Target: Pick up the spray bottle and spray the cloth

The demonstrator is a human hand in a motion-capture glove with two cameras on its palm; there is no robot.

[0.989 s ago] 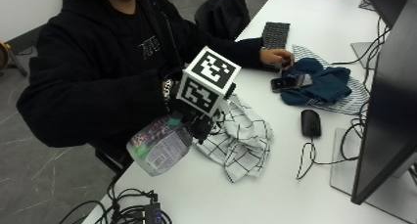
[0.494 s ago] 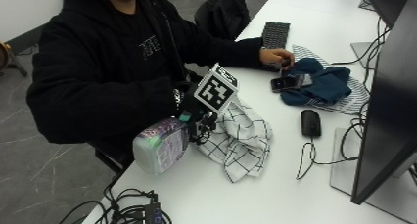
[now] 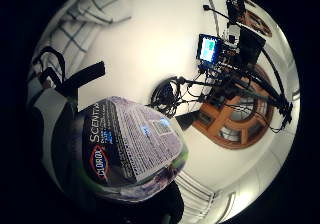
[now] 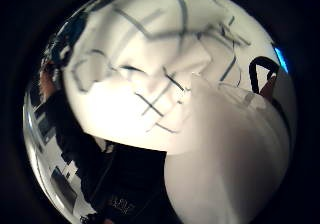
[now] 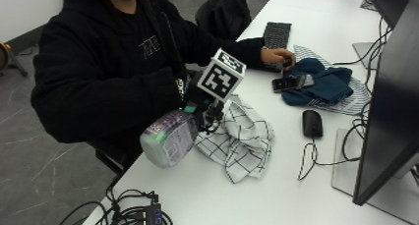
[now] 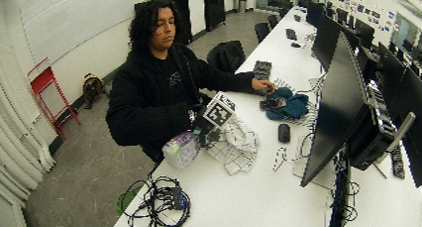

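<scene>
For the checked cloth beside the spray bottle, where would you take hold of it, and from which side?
Judging by its pose, the checked cloth is best pinched at the loose corner trailing toward the table's near edge, coming from above on the side away from the spray bottle. It lies crumpled with raised folds there, and the gloved right hand with the bottle crowds its other side.

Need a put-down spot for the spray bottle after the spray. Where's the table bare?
Bare: table in front of the checked cloth, between the cable bundle and monitor. Crowded: past the mouse, around the blue cloth, phone and keyboard.
</scene>
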